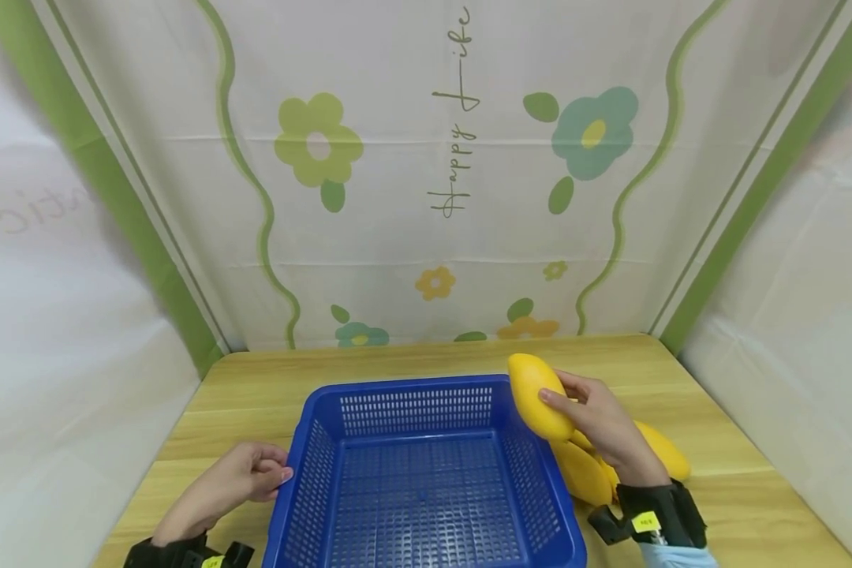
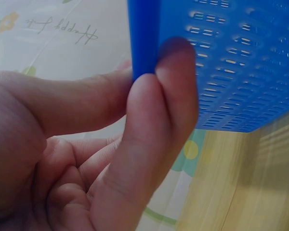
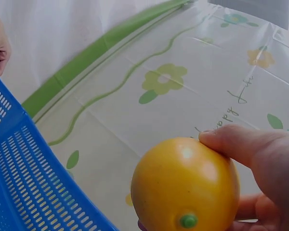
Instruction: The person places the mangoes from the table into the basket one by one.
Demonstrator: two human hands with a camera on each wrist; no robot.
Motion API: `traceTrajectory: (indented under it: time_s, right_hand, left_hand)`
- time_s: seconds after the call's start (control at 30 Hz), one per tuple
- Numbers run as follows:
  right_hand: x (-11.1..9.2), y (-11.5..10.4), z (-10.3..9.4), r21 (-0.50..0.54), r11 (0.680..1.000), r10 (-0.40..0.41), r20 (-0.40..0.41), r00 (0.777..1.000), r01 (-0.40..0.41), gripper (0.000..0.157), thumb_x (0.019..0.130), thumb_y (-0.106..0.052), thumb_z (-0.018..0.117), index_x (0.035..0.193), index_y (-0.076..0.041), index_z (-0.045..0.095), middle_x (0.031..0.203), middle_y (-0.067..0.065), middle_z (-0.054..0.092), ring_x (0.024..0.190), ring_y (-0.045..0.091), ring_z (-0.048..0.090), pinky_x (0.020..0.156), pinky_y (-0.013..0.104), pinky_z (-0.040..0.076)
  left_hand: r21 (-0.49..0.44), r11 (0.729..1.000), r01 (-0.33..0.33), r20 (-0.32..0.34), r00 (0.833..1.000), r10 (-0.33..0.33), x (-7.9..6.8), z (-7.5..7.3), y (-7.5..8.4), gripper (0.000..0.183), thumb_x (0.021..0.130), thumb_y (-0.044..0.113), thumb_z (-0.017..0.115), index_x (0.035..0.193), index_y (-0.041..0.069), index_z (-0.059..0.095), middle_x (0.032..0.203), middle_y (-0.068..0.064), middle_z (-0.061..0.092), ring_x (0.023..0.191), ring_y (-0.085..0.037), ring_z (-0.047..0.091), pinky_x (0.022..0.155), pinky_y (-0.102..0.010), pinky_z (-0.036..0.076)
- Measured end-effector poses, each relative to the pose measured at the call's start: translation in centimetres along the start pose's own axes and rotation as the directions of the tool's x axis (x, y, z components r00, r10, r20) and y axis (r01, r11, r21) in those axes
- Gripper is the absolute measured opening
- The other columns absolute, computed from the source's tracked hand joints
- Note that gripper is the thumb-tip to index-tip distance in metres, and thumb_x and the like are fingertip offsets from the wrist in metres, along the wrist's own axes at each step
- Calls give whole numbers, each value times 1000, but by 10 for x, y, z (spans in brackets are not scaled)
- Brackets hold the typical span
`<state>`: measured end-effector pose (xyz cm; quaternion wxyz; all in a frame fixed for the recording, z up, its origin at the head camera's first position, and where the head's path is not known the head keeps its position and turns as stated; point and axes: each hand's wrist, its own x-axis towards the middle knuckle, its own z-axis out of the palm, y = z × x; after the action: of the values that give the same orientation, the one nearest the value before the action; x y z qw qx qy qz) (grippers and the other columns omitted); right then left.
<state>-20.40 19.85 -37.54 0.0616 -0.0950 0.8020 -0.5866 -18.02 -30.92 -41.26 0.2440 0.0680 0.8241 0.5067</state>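
A blue plastic basket (image 1: 426, 489) with slotted walls stands on the table, its visible floor bare. At its left side my left hand (image 1: 244, 473) pinches the rim; in the left wrist view thumb and fingers meet on the blue edge (image 2: 145, 38). My right hand (image 1: 603, 422) holds a yellow mango (image 1: 539, 398) raised over the basket's right rim, thumb on the near side. The right wrist view shows the green stem nub (image 3: 188, 221) on that mango. Beneath the right hand, several more mangoes (image 1: 584, 473) lie beside the basket, partly hidden by hand and wrist.
The light wooden table (image 1: 255, 386) surrounds the basket. Behind it hangs a white sheet (image 1: 397, 197) with printed flowers and lettering, and white sheets with green borders close in both sides. Black wrist straps (image 1: 663, 513) with cameras sit on both wrists.
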Motion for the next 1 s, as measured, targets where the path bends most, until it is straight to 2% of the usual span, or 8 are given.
traceTrajectory:
  time_s: [0.27,0.4,0.6,0.7,0.87,1.0]
  right_hand:
    - [0,-5,7,70,998,-7,52,999,3,59,102,-22,58,149,6,37,129,29,58,90,17,71,77,33,61]
    - [0,-6,9,80,997,-13,72,997,7,58,102,-21,57,149,6,37,124,23,62,89,17,71,76,33,62]
    - [4,-13,15,98,993,-66,80,995,58,53,102,-20,57,148,2,41,113,11,67,86,18,72,72,32,61]
    - [5,-16,19,88,993,-80,80,994,73,55,101,-19,59,148,4,41,113,14,68,86,17,73,71,31,61]
    - [4,-17,26,66,994,-95,93,991,89,57,99,-18,61,147,6,41,123,28,63,89,17,73,75,31,61]
    - [5,-15,33,46,995,-88,105,991,83,61,98,-19,64,148,5,39,130,32,58,96,24,73,79,32,61]
  left_hand:
    - [1,1000,7,10,1000,-7,0,0,1,52,100,15,61,128,-25,45,91,-8,68,98,-21,68,85,-43,60]
    - [1,1000,0,13,1000,0,0,0,0,51,100,15,60,128,-25,44,93,-8,68,99,-22,68,85,-43,60]
    - [-1,1000,-3,9,1000,3,-1,-2,2,48,101,11,57,129,-26,43,78,-5,61,104,-24,67,85,-42,60]
    - [-2,1000,-13,21,1000,13,-2,-2,2,49,101,13,58,128,-25,44,81,-5,65,101,-22,69,85,-41,60]
    - [-5,1000,-24,36,999,24,-1,-2,2,49,100,18,60,126,-22,49,91,-8,71,96,-20,70,85,-40,60]
    - [-3,1000,-26,31,999,26,-2,-1,2,51,100,18,61,126,-23,48,94,-9,72,97,-21,70,85,-41,60]
